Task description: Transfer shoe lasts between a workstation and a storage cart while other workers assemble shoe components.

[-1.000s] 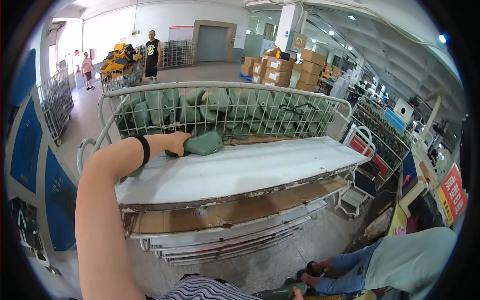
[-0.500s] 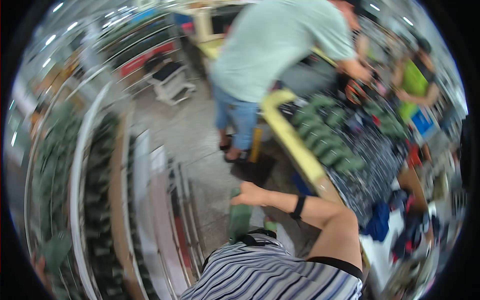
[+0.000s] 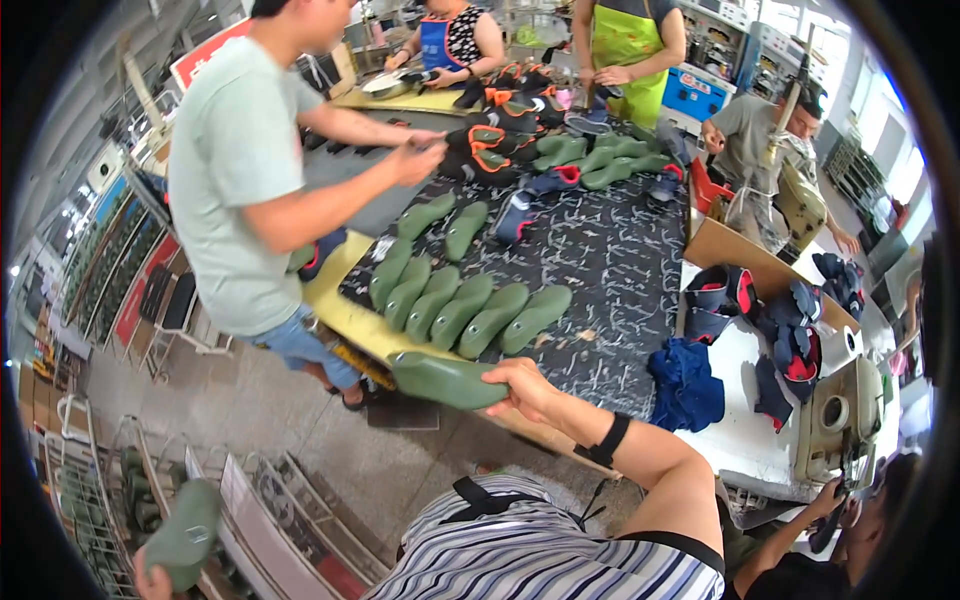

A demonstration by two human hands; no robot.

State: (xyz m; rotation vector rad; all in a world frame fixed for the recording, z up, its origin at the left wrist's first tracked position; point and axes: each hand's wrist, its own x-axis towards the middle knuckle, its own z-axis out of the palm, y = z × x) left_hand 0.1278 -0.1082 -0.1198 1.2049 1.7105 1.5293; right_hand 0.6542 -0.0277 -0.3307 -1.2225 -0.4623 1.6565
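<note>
My right hand [image 3: 525,388] is closed around the end of a green shoe last [image 3: 445,380], held roughly level over the near edge of the worktable [image 3: 630,350]. At the lower left, my left hand [image 3: 154,582] grips another green shoe last [image 3: 187,535] beside a rack; only some of its fingers show. On the table's dark patterned cover, just past my right hand, a row of green shoe lasts [image 3: 460,310] lies side by side. Two more, including this shoe last [image 3: 466,230], lie behind the row.
A person in a pale green shirt [image 3: 235,170] stands at the table's left side. Racks [image 3: 80,490] of lasts stand at lower left. Dark shoe uppers [image 3: 480,160] and more lasts lie farther back. On the right, a sewing machine [image 3: 840,400] stands on a white table; other people work around.
My right hand has lifted its shoe last from beside my body to the table edge. My left hand has come further into view with its last. The view has swung right toward the table.
</note>
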